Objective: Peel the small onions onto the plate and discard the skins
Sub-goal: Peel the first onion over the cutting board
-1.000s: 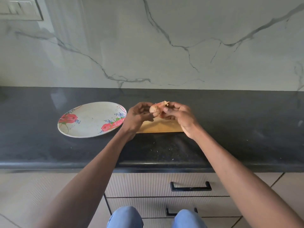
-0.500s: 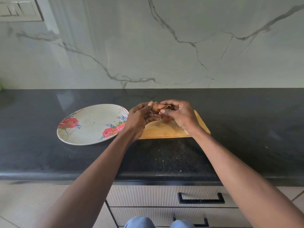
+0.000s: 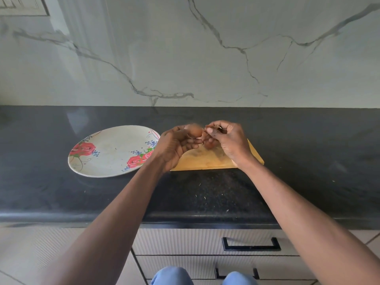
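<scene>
Onion (image 3: 195,132), small, round, smooth brown-pink skin, sits in the curled fingers of the left hand (image 3: 174,146), held up over the far left corner of the board (image 3: 207,159). Right hand (image 3: 228,138) is right next to it, fingertips touching the onion's side, thumb and forefinger pinching a thin papery bit of skin (image 3: 214,127) (dry, flaky, edges blurred so exact shape is hard to tell). More reddish-brown skin or maybe a 2nd onion shows just under the right fingers, can't tell which. Both hands close together, fingers nearly interlocked around the onion. Board is flat, rectangular, pale yellow wood w/ a faint grain, mostly hidden by the hands. Plate (image 3: 107,149) lies just left of the board on the counter (image 3: 308,151): round, shallow, matte off-white w/ red roses, green leaves and small blue sprigs at the rim; nothing in it but a few tiny specks. Counter is dark speckled stone w/ a rounded glossy front edge, a few pale flecks on it near the board. Wall (image 3: 205,48) behind is grey-white marble w/ dark veins. Below, ribbed cream drawers (image 3: 185,241) w/ black bar handles, and blue denim knees (image 3: 172,276) at the bottom edge.
</scene>
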